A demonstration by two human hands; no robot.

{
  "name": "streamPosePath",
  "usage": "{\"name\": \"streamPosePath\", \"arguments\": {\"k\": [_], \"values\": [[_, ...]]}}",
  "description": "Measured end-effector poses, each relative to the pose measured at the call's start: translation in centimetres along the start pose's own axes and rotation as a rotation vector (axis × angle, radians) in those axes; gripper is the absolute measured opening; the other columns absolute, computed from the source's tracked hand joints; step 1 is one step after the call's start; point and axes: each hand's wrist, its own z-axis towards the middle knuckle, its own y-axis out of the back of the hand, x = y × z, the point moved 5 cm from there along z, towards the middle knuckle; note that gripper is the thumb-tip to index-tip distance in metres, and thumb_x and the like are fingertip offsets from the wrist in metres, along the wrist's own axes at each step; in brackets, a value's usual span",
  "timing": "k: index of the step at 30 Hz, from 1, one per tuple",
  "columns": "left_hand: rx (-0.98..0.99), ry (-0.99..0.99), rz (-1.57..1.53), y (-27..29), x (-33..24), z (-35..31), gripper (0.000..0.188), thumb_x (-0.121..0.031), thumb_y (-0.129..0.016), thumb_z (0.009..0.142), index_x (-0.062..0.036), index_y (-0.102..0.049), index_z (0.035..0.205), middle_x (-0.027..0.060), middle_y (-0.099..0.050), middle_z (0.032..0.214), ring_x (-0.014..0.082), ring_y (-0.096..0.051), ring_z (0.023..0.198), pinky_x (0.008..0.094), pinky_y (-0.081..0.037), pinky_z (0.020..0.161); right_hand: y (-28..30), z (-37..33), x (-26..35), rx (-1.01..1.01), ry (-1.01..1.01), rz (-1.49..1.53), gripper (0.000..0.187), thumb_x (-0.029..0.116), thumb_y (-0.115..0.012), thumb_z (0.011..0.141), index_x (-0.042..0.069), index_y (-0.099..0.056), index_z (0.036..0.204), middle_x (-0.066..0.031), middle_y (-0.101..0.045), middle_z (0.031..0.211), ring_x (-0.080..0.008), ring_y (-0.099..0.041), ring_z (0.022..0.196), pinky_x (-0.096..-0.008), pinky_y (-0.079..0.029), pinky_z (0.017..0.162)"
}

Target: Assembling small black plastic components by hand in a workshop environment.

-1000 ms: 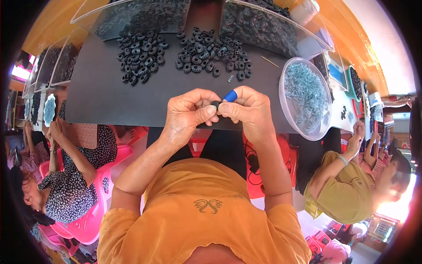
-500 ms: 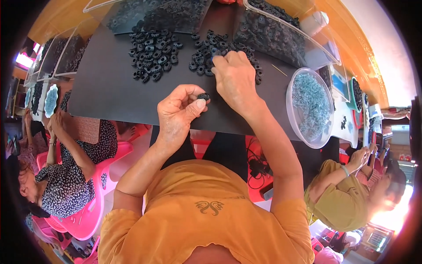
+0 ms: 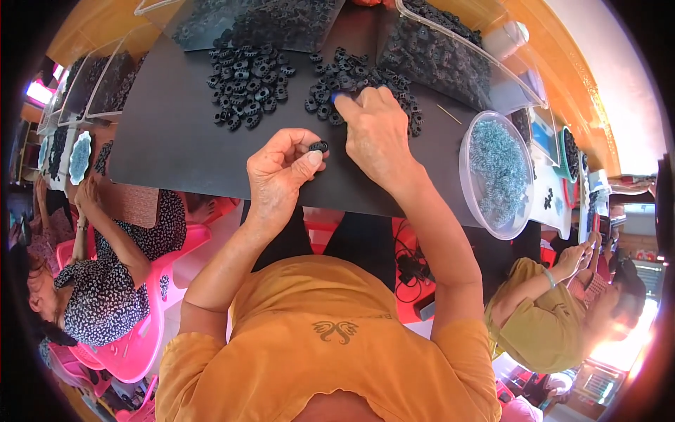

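Note:
Between the thumb and fingers of my left hand (image 3: 281,169) sits a small black plastic piece (image 3: 318,146), like part of a mini hair claw. My right hand (image 3: 378,137) is bent over the near edge of the right pile of black pieces (image 3: 344,70). A bit of blue shows at a fingertip; what those curled fingers hold, if anything, is hidden. To the left lies another pile of black pieces (image 3: 246,84). Both piles rest on a dark tabletop (image 3: 169,133).
Clear plastic bins (image 3: 436,63) of black pieces stand at the back. On the right are a round tub (image 3: 467,176) of tiny pale-blue coil-like pieces and a thin stick (image 3: 448,114). A person (image 3: 112,281) sits at left, another person (image 3: 548,309) at right.
My left hand has shifted slightly left and up, still pinching the black piece. The right hand has moved slightly down at the right pile, its fingers tilting toward the pieces.

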Motion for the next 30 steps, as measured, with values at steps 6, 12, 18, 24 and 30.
{"name": "streamPosePath", "arguments": {"k": [6, 12, 18, 24, 30], "values": [[-0.027, 0.02, -0.028, 0.2, 0.1, -0.1, 0.016, -0.008, -0.065, 0.085, -0.0003, -0.059, 0.098, 0.0017, -0.063, 0.085, 0.0064, -0.056, 0.071, 0.0187, -0.044, 0.062, 0.4, -0.8, -0.9, -0.016, -0.066, 0.057, 0.026, -0.006, -0.058, 0.067, 0.005, -0.065, 0.09, -0.0108, -0.055, 0.075, -0.0295, -0.053, 0.073, -0.0389, -0.044, 0.063], [-0.034, 0.018, -0.07, 0.4, 0.3, -0.2, 0.017, -0.007, -0.065, 0.085, 0.0002, -0.059, 0.099, 0.0023, -0.063, 0.086, 0.0073, -0.056, 0.072, 0.0189, -0.045, 0.063, -0.5, 1.0, 0.5, -0.027, 0.0, 0.028, 0.024, 0.0, -0.057, 0.063, 0.005, -0.064, 0.086, -0.0141, -0.053, 0.074, -0.0317, -0.051, 0.075, -0.0397, -0.043, 0.066], [-0.034, 0.0, -0.084, 0.5, 0.4, -0.3, 0.017, -0.006, -0.065, 0.085, 0.0005, -0.059, 0.1, 0.0027, -0.063, 0.086, 0.0074, -0.056, 0.072, 0.0192, -0.045, 0.064, 0.1, 0.4, 0.2, -0.02, -0.01, 0.08, 0.025, -0.006, -0.056, 0.066, 0.005, -0.064, 0.086, -0.0113, -0.054, 0.072, -0.0304, -0.053, 0.072, -0.0391, -0.044, 0.063], [-0.019, -0.026, -0.098, 0.6, 0.2, -0.3, 0.017, -0.005, -0.065, 0.085, 0.0002, -0.059, 0.1, 0.003, -0.062, 0.087, 0.0073, -0.056, 0.074, 0.0198, -0.047, 0.067, 2.7, -1.2, -3.6, -0.131, -0.11, 0.011, 0.014, -0.002, -0.063, 0.072, 0.002, -0.062, 0.085, -0.0126, -0.057, 0.074, -0.0297, -0.056, 0.073, -0.0377, -0.044, 0.066], [-0.005, -0.022, -0.097, 0.8, 0.3, -0.2, 0.016, -0.005, -0.063, 0.086, 0.0008, -0.058, 0.1, 0.0031, -0.062, 0.087, 0.0079, -0.056, 0.076, 0.02, -0.047, 0.068, 2.8, -1.7, -5.4, -0.128, -0.281, 0.154, 0.01, 0.002, -0.065, 0.07, 0.004, -0.062, 0.079, -0.0116, -0.057, 0.074, -0.0317, -0.055, 0.074, -0.0397, -0.044, 0.066]]}}
